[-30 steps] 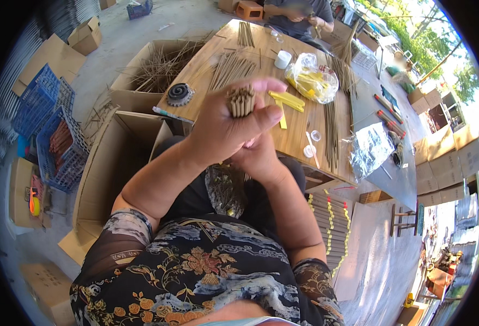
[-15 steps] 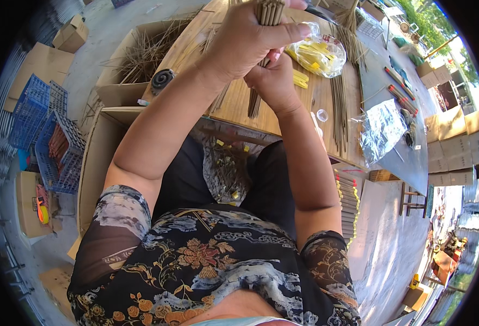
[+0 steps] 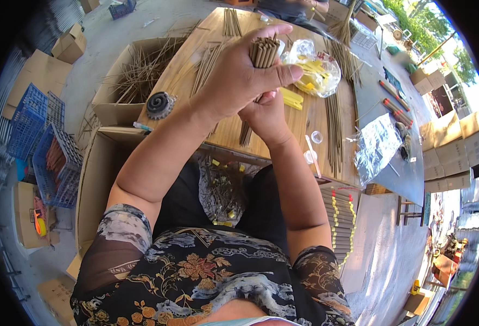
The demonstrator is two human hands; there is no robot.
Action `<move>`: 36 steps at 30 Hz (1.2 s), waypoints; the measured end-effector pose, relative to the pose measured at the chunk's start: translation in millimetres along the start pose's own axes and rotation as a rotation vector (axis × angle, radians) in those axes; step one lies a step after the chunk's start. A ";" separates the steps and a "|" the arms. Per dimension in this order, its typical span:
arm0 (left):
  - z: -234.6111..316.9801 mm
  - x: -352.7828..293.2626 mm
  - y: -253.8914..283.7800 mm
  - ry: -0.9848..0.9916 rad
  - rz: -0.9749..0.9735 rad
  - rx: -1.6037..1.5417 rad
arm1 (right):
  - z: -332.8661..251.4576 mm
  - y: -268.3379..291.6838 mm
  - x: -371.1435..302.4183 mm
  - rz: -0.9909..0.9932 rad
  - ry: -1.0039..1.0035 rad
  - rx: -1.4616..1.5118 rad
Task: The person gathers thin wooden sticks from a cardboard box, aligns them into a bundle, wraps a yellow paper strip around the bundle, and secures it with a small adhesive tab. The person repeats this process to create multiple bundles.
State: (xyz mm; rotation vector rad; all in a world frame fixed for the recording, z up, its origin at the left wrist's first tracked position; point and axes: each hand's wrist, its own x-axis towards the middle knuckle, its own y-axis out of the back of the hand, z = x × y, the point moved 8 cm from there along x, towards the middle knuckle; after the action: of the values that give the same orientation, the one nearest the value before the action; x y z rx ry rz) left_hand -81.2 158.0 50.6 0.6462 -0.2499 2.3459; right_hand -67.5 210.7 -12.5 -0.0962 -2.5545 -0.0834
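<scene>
Over the table I hold an upright bundle of thin brown sticks [image 3: 264, 52], which look like incense sticks. My left hand [image 3: 245, 70] is curled around its upper part, with thumb and forefinger stretched out past it. Below, my right hand [image 3: 266, 114] is closed around the same bundle, its fingers partly hidden behind the left. The lower ends of the sticks [image 3: 245, 134] show beneath my hands. Just to the right are a clear plastic bag with yellow pieces [image 3: 318, 79] and a stack of yellow strips [image 3: 291, 99].
Loose sticks [image 3: 334, 133] lie along the wooden table [image 3: 231, 130]. At its left edge sits a dark coiled roll [image 3: 160, 105], beside a carton of sticks [image 3: 117, 113]. Clear plastic wrap [image 3: 378, 144] covers part of the grey table. Another person [image 3: 293, 8] sits across.
Both hands and the bundle have come slightly lower in the picture, and the bundle's top shows more fully. The view has shifted, bringing the person at the far side into sight.
</scene>
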 end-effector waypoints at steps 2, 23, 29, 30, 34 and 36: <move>3.7 -1.7 -0.5 -0.045 0.006 0.020 | -16.5 -0.9 0.7 0.067 0.127 0.060; 76.1 -64.0 -27.5 -0.046 0.100 0.209 | -57.8 -35.3 -42.3 -0.157 0.047 0.091; 99.3 -70.8 -34.0 -0.202 0.096 0.389 | -71.5 -45.2 -46.2 -0.167 0.081 0.077; 103.0 -72.5 -35.5 -0.211 0.093 0.424 | -73.2 -46.7 -47.1 -0.167 0.088 0.074; 115.1 -75.9 -38.5 -0.251 0.090 0.508 | -79.8 -50.9 -48.4 -0.189 0.097 0.054; 117.9 -77.1 -38.3 -0.278 0.086 0.531 | -85.1 -53.9 -48.4 -0.212 0.103 0.040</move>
State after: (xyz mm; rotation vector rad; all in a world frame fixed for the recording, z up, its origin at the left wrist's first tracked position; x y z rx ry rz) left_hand 38.9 102.6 112.3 1.2394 0.2424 2.4092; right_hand 14.8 147.8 29.4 0.1900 -2.4541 -0.1158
